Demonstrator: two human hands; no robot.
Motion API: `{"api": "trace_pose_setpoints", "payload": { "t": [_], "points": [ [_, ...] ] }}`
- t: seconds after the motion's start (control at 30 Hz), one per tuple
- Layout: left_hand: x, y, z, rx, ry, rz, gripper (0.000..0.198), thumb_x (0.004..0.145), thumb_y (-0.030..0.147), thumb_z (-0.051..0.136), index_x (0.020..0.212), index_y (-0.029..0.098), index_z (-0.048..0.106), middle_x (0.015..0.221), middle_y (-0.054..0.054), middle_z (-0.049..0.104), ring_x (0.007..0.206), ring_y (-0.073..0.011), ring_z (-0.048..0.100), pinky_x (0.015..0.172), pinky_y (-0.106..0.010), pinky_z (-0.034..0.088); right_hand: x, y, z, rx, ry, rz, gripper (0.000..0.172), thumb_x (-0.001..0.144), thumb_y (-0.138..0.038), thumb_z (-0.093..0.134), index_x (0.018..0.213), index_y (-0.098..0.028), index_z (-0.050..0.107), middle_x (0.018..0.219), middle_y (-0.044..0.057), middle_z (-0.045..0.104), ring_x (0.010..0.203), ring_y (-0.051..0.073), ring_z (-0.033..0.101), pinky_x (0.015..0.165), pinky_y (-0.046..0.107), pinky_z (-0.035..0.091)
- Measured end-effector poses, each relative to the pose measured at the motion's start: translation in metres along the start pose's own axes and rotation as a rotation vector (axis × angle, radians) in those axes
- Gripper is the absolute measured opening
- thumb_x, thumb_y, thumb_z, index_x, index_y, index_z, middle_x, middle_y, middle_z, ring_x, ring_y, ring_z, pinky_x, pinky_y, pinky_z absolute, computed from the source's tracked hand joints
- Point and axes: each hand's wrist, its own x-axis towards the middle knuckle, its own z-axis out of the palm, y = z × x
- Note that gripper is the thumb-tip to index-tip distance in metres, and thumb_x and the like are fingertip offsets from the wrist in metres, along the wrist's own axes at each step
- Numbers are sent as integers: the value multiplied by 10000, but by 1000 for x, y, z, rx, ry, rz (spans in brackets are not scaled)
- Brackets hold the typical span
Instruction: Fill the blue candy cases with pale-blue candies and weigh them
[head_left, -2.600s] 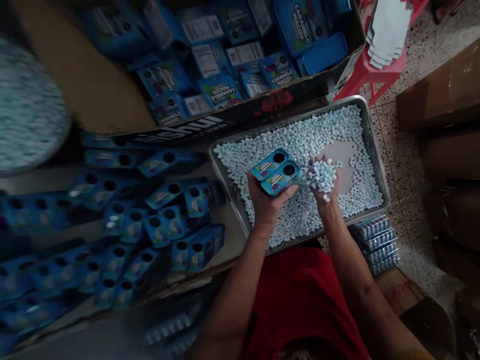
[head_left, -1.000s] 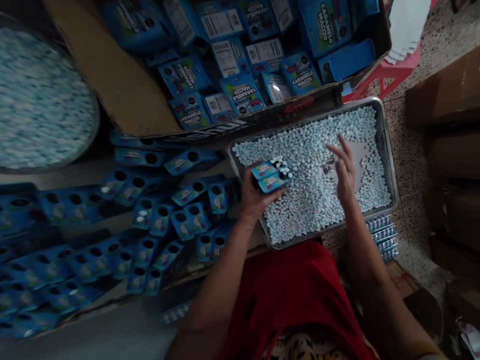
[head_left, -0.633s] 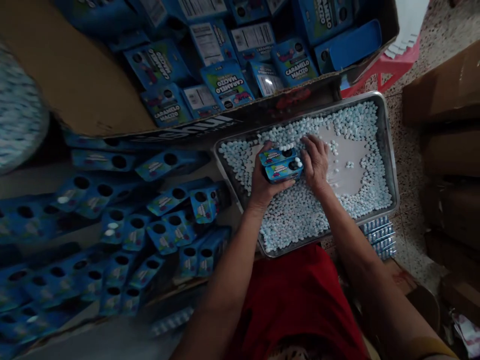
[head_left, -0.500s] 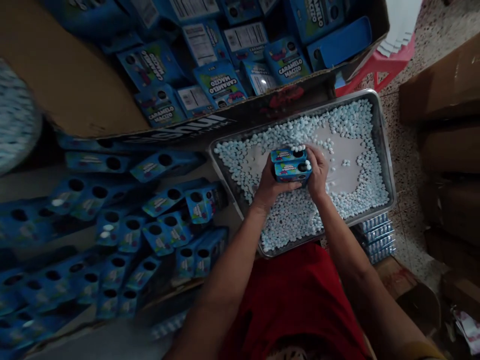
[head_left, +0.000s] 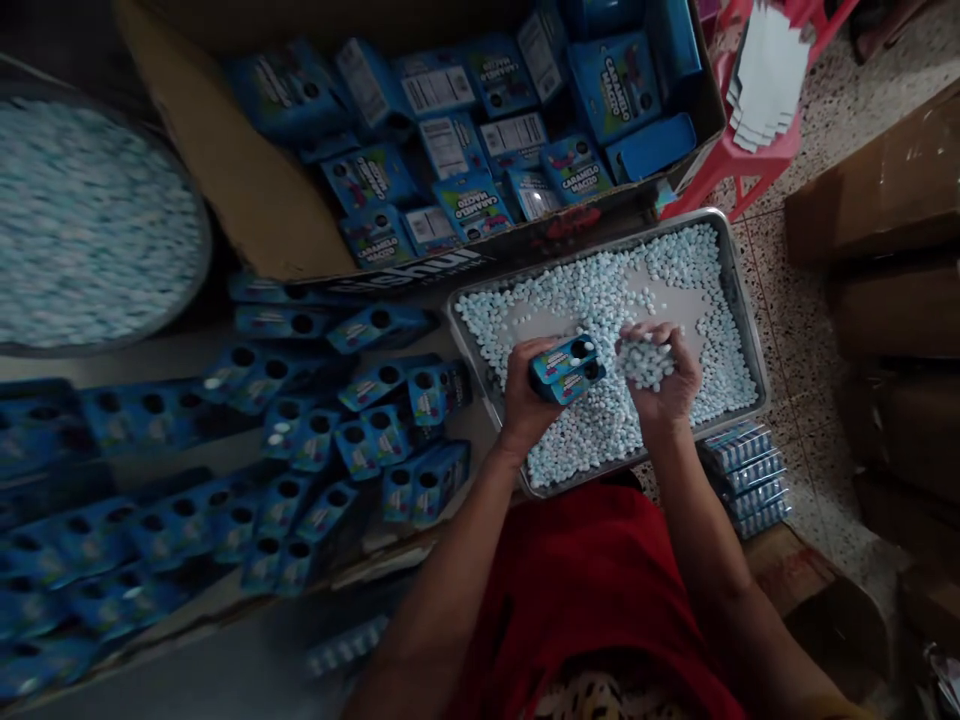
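Observation:
Two small blue candy boxes (head_left: 559, 366), side by side with round holes in their tops, are gripped in my left hand (head_left: 523, 395) above the left part of a metal tray (head_left: 759, 350). A few white pieces sit at the hole of the farther box. Cupped palm-up just to the right, my right hand (head_left: 671, 385) holds a heap of small pale blue-white candies (head_left: 646, 362). Loose candies of the same kind (head_left: 577, 440) cover much of the tray, with bare patches of its bottom showing. My right hand is apart from the boxes.
Behind the tray stands a cardboard carton (head_left: 247, 210) full of blue boxes. Rows of blue boxes with holes (head_left: 281, 500) fill the left table. A large tub of candies (head_left: 199, 270) is far left. A red stool (head_left: 757, 160) bears papers; brown cartons (head_left: 862, 190) stand right.
My right hand has come away from the boxes and now holds a heap of candies. My left hand keeps the two boxes, now tilted. The view has shifted left.

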Motion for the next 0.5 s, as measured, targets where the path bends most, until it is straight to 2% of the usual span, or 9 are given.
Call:
{"api": "trace_pose_setpoints", "payload": {
  "t": [0.1,0.2,0.33,0.5],
  "points": [
    [-2,6,8,-45,-12,47,699,748,416,997,1320,270,623,1329,-115,690,1295,-343,694,1153,-531,552,-7,1,22,-77,-18,-46,382,856,-631,758,727,-298,623,838,20,677,899,249,720,1019,498,634],
    [-3,14,10,-36,-34,-33,718,725,352,992,1331,257,620,1313,-101,703,1273,-331,707,1117,-480,573,-3,6,33,-110,-6,-98,423,898,-698,693,736,-307,673,909,38,706,923,256,714,1044,511,632],
    [-5,16,-2,-44,-93,-195,772,621,337,1028,1280,245,636,1166,-38,749,1136,-305,744,1007,-422,618,5,12,38,-170,-103,-124,546,991,-777,563,766,-307,729,857,47,693,920,259,726,1083,508,614],
    [1,9,-15,-64,-189,-198,761,589,334,1033,1255,254,672,1120,-25,769,1033,-286,764,937,-414,640,3,17,48,-330,-238,-99,667,931,-913,543,785,-303,769,825,65,728,1001,302,753,1088,513,605]
  ]
}}
